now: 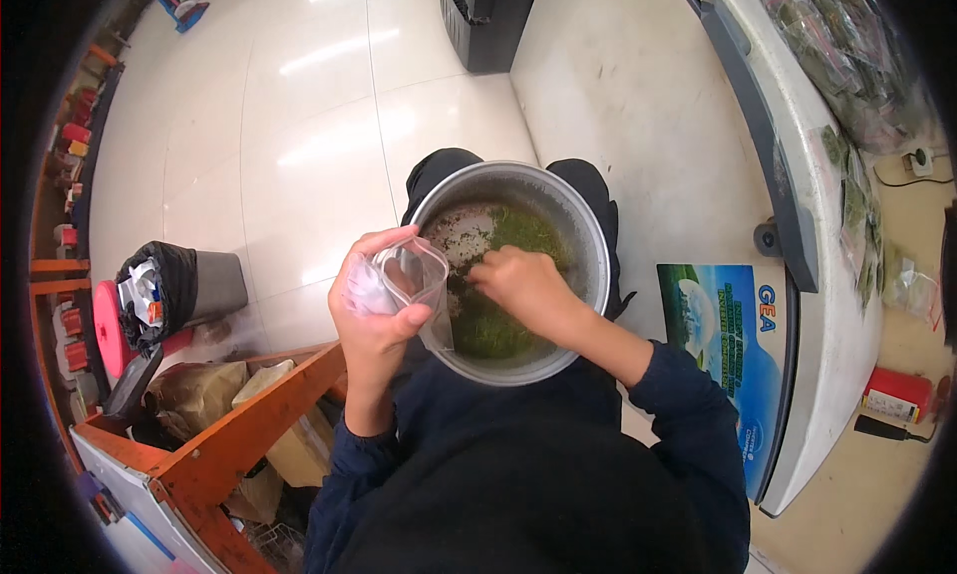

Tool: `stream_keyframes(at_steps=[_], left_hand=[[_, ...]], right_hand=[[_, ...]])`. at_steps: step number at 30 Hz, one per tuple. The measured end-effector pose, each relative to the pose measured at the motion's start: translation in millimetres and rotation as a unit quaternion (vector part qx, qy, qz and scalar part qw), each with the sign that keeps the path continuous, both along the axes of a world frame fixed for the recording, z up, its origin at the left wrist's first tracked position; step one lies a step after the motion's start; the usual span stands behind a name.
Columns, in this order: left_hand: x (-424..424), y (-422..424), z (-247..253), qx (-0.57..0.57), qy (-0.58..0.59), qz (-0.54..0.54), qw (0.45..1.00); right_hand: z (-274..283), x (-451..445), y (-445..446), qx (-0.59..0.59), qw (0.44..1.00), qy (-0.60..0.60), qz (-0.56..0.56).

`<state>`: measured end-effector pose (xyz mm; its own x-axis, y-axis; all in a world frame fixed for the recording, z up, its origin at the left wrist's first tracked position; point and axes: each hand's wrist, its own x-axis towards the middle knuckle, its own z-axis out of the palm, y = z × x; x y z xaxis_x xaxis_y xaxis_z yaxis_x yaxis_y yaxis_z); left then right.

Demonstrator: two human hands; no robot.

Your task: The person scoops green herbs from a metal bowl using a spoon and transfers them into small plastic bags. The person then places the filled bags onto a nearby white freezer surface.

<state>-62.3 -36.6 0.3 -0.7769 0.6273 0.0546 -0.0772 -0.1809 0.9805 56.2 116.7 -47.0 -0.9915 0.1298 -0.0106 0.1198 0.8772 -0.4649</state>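
A round metal pot rests on my lap between my knees. Fine green moss-like plant matter covers much of its bottom, with dark bits and a pale bare patch at the far left side. My left hand grips a clear plastic bag at the pot's left rim, its mouth spread wide. Bunched pinkish clear plastic shows in the same palm. Down inside the pot, my right hand has its fingertips drawn together over the green matter. Whether they pinch any of it is hidden.
A chest freezer stands at my right, with filled clear bags on top. To my left are an orange frame, cardboard boxes and a lined trash bin. A black appliance stands ahead on the tiled floor.
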Motion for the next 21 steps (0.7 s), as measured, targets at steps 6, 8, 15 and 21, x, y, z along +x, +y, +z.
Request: stream_keyframes(at_steps=[6, 8, 15, 21], left_hand=[[0.9, -0.9, -3.1, 0.005, -0.004, -0.001, 1.000], [1.7, -0.7, -2.3, 0.003, -0.007, 0.000, 1.000], [6.0, 3.3, 0.7, 0.002, -0.012, -0.013, 1.000], [9.0, 4.5, 6.7, -0.006, -0.017, -0.018, 1.000]], right_hand=[[8.7, 34.7, 3.8, 0.077, 0.987, -0.054, 0.129], [12.7, 47.9, 11.9, 0.043, 0.985, -0.122, 0.117], [29.3, 55.1, 40.8, -0.137, 0.979, -0.149, 0.027], [24.0, 59.7, 39.6, -0.169, 0.975, -0.144, 0.013]])
